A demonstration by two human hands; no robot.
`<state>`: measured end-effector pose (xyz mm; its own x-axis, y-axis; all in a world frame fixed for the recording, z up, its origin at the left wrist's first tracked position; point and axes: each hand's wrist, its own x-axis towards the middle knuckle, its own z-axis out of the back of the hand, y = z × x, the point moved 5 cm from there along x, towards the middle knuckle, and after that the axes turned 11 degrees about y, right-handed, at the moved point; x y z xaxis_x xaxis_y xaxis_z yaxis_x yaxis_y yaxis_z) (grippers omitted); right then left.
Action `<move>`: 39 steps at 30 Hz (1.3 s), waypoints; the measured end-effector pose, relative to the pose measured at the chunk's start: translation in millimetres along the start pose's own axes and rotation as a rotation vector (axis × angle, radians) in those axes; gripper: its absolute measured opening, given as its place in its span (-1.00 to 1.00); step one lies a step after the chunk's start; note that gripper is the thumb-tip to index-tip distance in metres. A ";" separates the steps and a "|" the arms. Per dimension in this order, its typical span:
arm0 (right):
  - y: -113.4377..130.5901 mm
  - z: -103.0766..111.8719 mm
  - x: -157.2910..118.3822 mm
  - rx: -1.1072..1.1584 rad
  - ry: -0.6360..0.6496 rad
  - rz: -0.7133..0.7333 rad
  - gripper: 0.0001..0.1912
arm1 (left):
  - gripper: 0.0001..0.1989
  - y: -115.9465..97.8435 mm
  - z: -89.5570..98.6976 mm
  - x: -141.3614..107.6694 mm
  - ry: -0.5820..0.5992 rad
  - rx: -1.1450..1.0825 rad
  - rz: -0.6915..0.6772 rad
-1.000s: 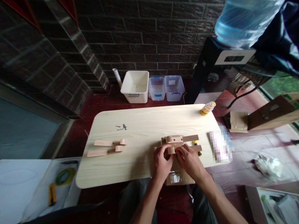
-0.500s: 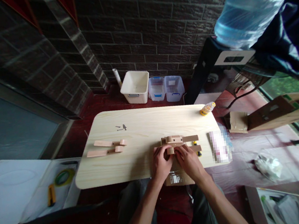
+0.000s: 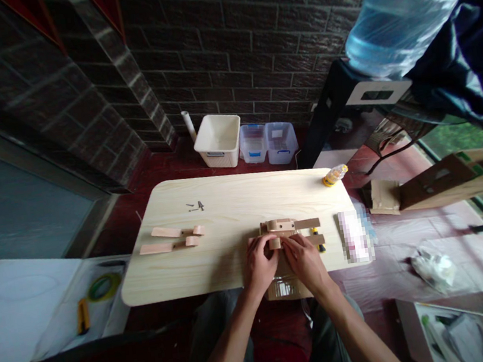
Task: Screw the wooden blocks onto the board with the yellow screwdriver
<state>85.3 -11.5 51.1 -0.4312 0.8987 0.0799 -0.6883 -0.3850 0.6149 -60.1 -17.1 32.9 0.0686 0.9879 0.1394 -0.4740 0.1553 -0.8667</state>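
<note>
My left hand (image 3: 261,262) and my right hand (image 3: 304,254) meet at the table's near side, both closed around a tan flat strip with a curled end (image 3: 275,243). The fingertips pinch it at the curl, and its straight tail (image 3: 317,240) sticks out to the right under my right hand. Just beyond lies a similar tan strip (image 3: 307,224) with dark holes or fasteners near its loop. Both rest over a brown cardboard box (image 3: 288,288), partly hidden by my hands. A yellow-and-black tool (image 3: 321,247) shows partly beneath the tail.
Two more curled strips (image 3: 165,247) lie on the table (image 3: 226,201) at left. Several dark screws (image 3: 200,205) are behind them. A yellow-based bottle (image 3: 335,175) stands at the back right corner. Plastic bins (image 3: 219,142) sit on the floor by the wall.
</note>
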 end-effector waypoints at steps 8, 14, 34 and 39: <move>-1.3 -0.5 -1.1 -0.018 -0.006 -0.008 -0.67 | -0.74 0.7 -0.1 0.1 0.000 0.010 -0.011; 1.4 0.8 0.4 -0.021 0.004 -0.008 -0.65 | -0.75 0.6 -0.5 0.1 -0.003 0.015 -0.011; -2.2 5.2 1.4 0.156 0.032 -0.046 -0.68 | -0.76 6.4 -4.2 4.0 0.045 0.046 -0.041; -5.0 11.2 5.7 0.232 0.053 -0.099 -0.76 | -0.72 5.9 -3.5 6.8 0.080 0.057 -0.049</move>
<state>92.8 -2.1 57.3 -0.4026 0.9150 -0.0270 -0.5790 -0.2317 0.7817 -59.4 -9.4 27.0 0.1614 0.9769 0.1401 -0.5178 0.2047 -0.8306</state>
